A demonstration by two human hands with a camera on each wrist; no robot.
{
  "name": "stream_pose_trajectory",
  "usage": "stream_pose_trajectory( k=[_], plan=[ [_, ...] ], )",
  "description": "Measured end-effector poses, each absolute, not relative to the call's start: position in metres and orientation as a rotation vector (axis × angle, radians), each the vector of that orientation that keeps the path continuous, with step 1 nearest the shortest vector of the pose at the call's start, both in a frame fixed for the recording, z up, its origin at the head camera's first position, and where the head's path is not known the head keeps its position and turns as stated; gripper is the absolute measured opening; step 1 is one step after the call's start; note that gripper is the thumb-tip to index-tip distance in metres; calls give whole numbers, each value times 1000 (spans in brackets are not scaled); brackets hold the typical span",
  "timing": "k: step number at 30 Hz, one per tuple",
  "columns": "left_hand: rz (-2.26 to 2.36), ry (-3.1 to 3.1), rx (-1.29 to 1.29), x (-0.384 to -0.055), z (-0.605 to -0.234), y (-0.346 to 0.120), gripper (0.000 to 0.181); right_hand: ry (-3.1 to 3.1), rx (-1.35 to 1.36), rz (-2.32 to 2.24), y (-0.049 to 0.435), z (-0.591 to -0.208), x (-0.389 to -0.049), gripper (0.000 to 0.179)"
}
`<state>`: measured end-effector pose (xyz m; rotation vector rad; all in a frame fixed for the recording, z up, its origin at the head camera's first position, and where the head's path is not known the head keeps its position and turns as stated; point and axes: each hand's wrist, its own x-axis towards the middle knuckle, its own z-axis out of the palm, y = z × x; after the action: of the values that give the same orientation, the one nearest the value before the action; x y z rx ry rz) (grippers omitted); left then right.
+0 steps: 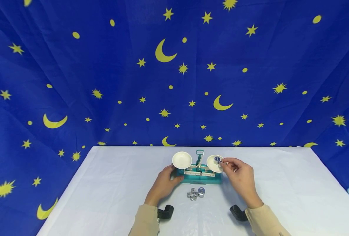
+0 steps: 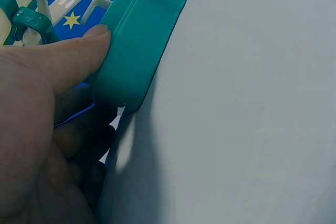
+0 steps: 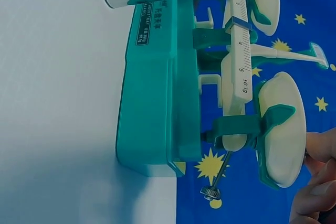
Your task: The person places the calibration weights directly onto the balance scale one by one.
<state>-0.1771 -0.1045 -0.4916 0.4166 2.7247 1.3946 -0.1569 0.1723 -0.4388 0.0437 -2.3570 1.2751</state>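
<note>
A green tray balance stands on the table with two white pans. My left hand grips its left end, the thumb pressed on the green base and the fingers around the end. At the right pan, thumb and forefinger of my right hand come together over the rim, pinching a small shiny metal weight. Another silver weight sits in this pan beside the fingertips. The left pan holds nothing. In the right wrist view, the right pan partly hides my right fingers.
Several small silver weights and a larger one stand in front of the balance. Behind the white table hangs a blue cloth with yellow stars and moons. Black mounts are at both wrists.
</note>
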Motion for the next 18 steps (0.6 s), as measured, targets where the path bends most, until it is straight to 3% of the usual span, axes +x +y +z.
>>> stream_pose_trajectory(
  k=[18],
  plan=[
    [1399, 2747, 444, -177, -493, -105, 63, -2380, 23, 1260, 172, -440, -158, 9]
  ],
)
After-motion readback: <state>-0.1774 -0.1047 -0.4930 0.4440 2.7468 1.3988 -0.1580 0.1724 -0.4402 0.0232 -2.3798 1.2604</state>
